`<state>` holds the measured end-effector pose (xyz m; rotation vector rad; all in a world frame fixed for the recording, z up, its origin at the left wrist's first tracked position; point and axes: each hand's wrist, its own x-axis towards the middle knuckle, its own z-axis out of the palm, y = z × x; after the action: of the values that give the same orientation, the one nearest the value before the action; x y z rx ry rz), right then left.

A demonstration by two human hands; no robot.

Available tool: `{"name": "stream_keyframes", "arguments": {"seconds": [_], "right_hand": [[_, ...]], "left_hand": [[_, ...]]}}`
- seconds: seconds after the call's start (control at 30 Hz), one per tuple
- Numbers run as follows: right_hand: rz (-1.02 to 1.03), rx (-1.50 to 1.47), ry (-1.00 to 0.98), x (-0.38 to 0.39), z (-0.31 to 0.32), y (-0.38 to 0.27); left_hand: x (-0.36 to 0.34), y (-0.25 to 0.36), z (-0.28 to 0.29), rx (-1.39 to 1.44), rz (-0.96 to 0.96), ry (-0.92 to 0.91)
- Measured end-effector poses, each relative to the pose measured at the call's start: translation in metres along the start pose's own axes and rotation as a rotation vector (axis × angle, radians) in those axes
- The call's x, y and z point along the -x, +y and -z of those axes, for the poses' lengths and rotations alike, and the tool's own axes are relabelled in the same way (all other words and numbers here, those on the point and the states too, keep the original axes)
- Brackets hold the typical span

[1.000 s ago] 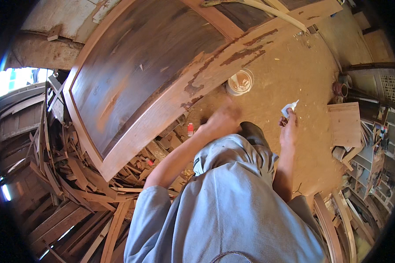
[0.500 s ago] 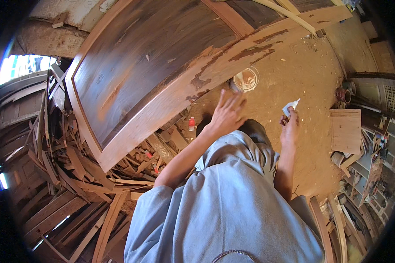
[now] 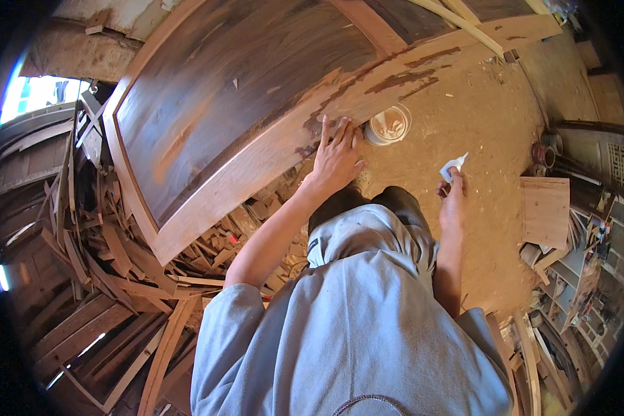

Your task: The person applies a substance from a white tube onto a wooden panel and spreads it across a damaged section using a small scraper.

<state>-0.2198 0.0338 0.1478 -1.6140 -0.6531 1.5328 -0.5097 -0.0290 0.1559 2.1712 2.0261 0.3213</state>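
Note:
My left hand (image 3: 335, 157) is open, fingers spread, with its fingertips at the near edge of a large framed wooden panel (image 3: 218, 197). Dark brown patches mark the pale frame just beyond those fingers. Off to the right, my right hand (image 3: 453, 195) is closed around a small white squeeze bottle (image 3: 452, 168) with a pointed nozzle, which tilts up and to the right above the floor. On the ground beside the panel's edge, right of my left hand, stands a clear bucket (image 3: 390, 125) with pale brown contents.
Wood offcuts (image 3: 215, 249) lie heaped under the panel's left part. Long strips of timber (image 3: 457, 22) rest across its far end. At right, a square plywood piece (image 3: 545, 211) sits by a cluttered shelf (image 3: 568, 288). Boards (image 3: 166, 353) stand at lower left.
My left hand has moved left and forward from above my knees to the panel's edge. My right hand, still holding the white bottle, has shifted slightly left.

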Motion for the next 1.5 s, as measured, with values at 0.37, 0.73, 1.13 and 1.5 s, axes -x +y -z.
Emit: {"name": "stream_keyframes", "arguments": {"seconds": [0.37, 0.73, 1.13, 1.5], "right_hand": [[0.212, 0.456, -0.611, 0.003, -0.088, 0.014], [0.37, 0.779, -0.627, -0.016, -0.132, 0.028], [0.41, 0.829, -0.569, -0.007, -0.143, 0.011], [0.468, 0.868, -0.583, -0.002, -0.15, 0.009]], "left_hand": [[0.104, 0.045, -0.069, 0.938, 0.254, -0.482], [0.387, -0.058, -0.214, 0.987, 1.58, -0.017], [0.269, 0.007, -0.171, 1.224, 1.33, 0.099], [0.292, -0.031, -0.189, 1.104, 1.278, 0.135]]}}
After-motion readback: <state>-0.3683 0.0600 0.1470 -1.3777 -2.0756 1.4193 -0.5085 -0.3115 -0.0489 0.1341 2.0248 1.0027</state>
